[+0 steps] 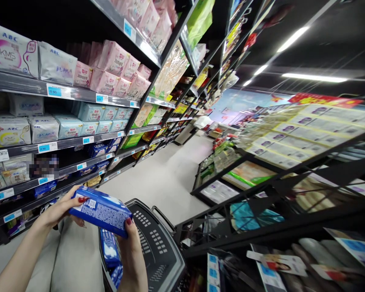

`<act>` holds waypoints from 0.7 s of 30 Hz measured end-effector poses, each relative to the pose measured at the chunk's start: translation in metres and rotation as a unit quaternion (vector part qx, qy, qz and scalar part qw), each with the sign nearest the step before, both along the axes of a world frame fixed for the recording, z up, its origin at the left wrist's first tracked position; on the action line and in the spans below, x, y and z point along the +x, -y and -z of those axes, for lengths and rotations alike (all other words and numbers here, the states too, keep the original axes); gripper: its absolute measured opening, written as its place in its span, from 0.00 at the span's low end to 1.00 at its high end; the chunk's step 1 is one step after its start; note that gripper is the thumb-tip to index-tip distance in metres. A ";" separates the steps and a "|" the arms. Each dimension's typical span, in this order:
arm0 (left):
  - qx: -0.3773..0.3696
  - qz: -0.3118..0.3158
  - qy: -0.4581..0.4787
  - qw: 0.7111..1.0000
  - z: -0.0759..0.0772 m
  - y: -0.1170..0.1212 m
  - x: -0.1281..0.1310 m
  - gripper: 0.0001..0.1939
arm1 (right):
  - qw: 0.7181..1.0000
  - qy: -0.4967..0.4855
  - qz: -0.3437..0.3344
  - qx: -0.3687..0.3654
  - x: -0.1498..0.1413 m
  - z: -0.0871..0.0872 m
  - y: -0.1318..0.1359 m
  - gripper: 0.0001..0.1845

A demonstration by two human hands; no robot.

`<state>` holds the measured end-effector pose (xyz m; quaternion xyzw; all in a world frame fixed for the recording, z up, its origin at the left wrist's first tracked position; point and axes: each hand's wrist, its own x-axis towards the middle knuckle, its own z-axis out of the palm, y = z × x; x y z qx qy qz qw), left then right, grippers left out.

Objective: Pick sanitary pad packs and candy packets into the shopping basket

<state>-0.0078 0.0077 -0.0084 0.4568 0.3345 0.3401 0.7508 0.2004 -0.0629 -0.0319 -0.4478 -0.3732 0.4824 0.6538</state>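
Both my hands grip a blue plastic-wrapped pack (101, 211), likely sanitary pads, with fine print and a square code on the side facing me. My left hand (71, 207) has its left end, thumb on top and fingers beneath. At the right end, my right hand (132, 247) presses its thumb on the side; its other fingers are hidden behind the pack. Just below is a dark grey shopping basket (164, 259) with slotted walls. Several similar blue packs (110, 249) lie inside it, partly covered by my right hand and wrist.
A shelf rack (88, 91) on the left carries white, pink and light-blue packs (67, 125) above price tags. More blue packs (99, 150) sit on lower shelves. The pale aisle floor (158, 162) runs ahead. On the right stands a display of stacked yellow-white packs (304, 129).
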 end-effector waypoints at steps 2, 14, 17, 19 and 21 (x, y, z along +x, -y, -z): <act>0.023 0.007 0.043 0.999 -0.001 0.000 -0.003 0.48 | 1.000 -0.003 -0.006 0.019 0.004 0.002 0.001 0.41; 0.012 -0.059 0.096 0.994 -0.003 0.000 0.001 0.40 | 0.980 0.112 -0.072 0.145 0.006 -0.009 0.013 0.53; 0.027 -0.081 0.065 0.994 -0.007 0.000 0.001 0.40 | 0.990 0.046 -0.069 0.111 0.000 -0.014 0.016 0.56; 0.053 -0.096 0.055 0.992 -0.009 0.000 0.003 0.37 | 0.994 0.006 -0.059 0.088 -0.003 -0.014 0.015 0.59; 0.084 -0.100 0.047 0.990 -0.008 -0.001 0.007 0.34 | 0.999 -0.003 -0.031 0.042 -0.004 -0.012 0.010 0.58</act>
